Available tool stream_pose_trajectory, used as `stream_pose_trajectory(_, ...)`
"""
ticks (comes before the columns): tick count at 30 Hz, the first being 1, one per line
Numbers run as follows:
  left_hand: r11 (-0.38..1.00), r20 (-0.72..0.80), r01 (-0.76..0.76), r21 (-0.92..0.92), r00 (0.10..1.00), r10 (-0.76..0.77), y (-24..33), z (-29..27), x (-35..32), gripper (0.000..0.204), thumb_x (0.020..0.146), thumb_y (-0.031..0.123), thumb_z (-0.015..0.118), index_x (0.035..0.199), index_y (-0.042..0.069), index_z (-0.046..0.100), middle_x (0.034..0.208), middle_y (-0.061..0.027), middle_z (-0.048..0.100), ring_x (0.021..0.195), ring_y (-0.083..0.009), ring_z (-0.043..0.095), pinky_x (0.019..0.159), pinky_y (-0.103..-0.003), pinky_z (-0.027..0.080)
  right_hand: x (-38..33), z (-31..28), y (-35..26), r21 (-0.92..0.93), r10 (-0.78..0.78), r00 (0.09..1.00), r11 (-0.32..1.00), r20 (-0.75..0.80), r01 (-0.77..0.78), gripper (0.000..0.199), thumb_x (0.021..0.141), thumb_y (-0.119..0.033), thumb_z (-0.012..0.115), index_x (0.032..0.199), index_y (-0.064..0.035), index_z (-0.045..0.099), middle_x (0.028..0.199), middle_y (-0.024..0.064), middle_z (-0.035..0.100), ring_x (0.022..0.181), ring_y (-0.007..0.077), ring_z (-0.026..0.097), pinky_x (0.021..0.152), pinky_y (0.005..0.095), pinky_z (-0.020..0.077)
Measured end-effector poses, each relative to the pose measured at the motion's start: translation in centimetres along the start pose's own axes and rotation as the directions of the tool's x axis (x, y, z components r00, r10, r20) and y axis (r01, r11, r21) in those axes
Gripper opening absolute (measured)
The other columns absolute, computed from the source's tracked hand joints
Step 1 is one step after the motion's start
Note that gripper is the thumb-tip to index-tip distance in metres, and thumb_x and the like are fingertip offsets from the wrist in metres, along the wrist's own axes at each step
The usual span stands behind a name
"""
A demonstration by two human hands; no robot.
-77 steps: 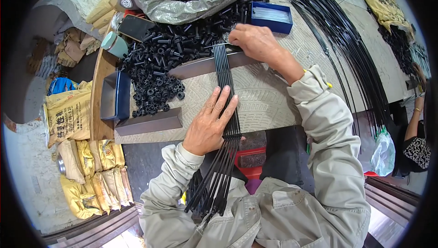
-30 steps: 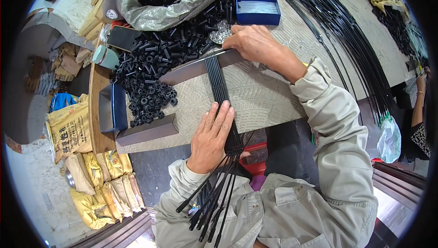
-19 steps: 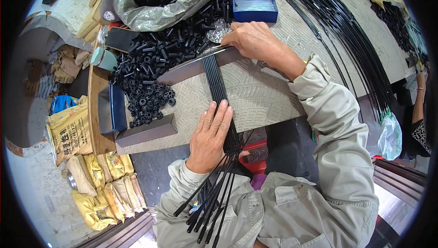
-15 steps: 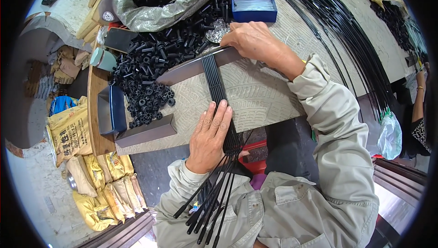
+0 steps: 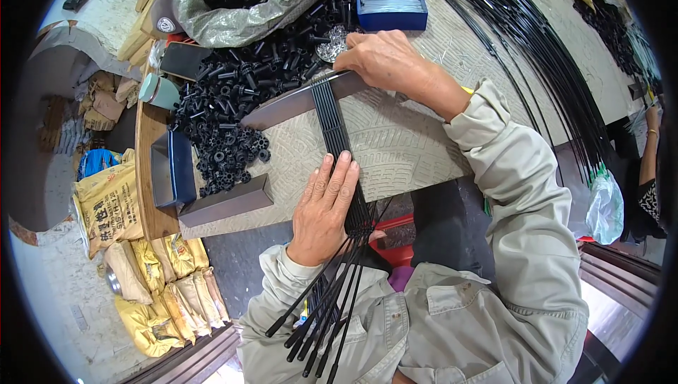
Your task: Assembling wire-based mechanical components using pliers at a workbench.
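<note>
My left hand (image 5: pixel 325 209) lies flat, fingers stretched out, on a row of thin black rods (image 5: pixel 331 117). The rods lie side by side, their upper ends against a dark metal bar (image 5: pixel 286 107), and their lower ends fan out over my lap with thicker black tips. At the bar's right end is my right hand (image 5: pixel 385 59), its fingers bent and pressed together beside a small dish of shiny little pieces (image 5: pixel 332 45). Its fingertips are partly hidden, so what they pinch, if anything, does not show.
Black plastic fittings (image 5: pixel 233 94) are heaped left of the bar, below an open woven sack (image 5: pixel 258 6). A blue box (image 5: pixel 392 20) holds clear thin pieces. Long black rods (image 5: pixel 537 45) curve along the right. Another metal bar (image 5: pixel 229 202) and an open box (image 5: pixel 173 170) stand at the table's left corner.
My right hand has shifted slightly left along the bar, closer to the rods' upper ends. My left hand stays almost where it was on the rods.
</note>
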State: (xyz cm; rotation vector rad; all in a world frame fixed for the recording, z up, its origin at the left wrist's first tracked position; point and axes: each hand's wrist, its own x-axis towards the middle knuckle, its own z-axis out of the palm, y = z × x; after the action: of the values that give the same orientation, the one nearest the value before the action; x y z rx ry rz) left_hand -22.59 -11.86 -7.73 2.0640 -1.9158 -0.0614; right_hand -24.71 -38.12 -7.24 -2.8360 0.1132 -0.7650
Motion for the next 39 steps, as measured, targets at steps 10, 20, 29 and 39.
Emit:
stream_pose_trajectory(10,1.000,0.004,0.000,0.012,1.000,0.000,-0.2,0.0,-0.2,0.093,0.065,0.061,0.063,0.132,0.002,0.037,0.138,-0.0161,0.034,0.129,-0.0355,0.030,0.101,-0.044,0.030,0.9,-0.3,-0.4,0.083,0.002,0.996,0.996,0.095,-0.009,0.014,0.072,-0.006,0.056,0.080,-0.0124,0.066,0.083,0.0080,0.062,0.070,0.0260,0.063,0.055,0.0361,0.0463)
stream_pose_trajectory(20,1.000,0.007,-0.002,0.023,1.000,0.002,-0.2,0.0,-0.2,0.094,0.064,0.063,0.062,0.131,0.002,0.038,0.138,-0.0157,0.035,0.129,-0.0353,0.030,0.101,-0.044,0.030,1.0,0.1,-0.6,0.031,-0.044,0.998,0.999,0.050,0.042,0.013,0.072,-0.005,0.057,0.081,-0.0108,0.065,0.081,0.0090,0.063,0.070,0.0256,0.063,0.055,0.0364,0.0466)
stream_pose_trajectory(29,1.000,0.015,-0.003,0.026,1.000,0.003,-0.2,0.1,-0.1,0.094,0.063,0.063,0.062,0.131,0.003,0.038,0.137,-0.0160,0.035,0.128,-0.0355,0.030,0.101,-0.045,0.031,1.1,1.6,-0.8,-0.035,-0.109,0.994,0.993,-0.005,0.108,0.020,0.074,-0.005,0.057,0.093,-0.0104,0.061,0.079,0.0067,0.061,0.067,0.0259,0.062,0.057,0.0348,0.0482)
stream_pose_trajectory(39,1.000,-0.015,-0.009,0.025,1.000,0.009,0.0,0.1,0.1,0.094,0.063,0.063,0.062,0.131,0.002,0.039,0.137,-0.0160,0.036,0.127,-0.0356,0.033,0.100,-0.044,0.031,0.8,0.8,1.3,-0.026,-0.013,0.999,1.000,0.029,0.014,0.010,0.075,-0.014,0.056,0.076,-0.0083,0.064,0.086,0.0067,0.059,0.085,0.0255,0.058,0.072,0.0373,0.0476)
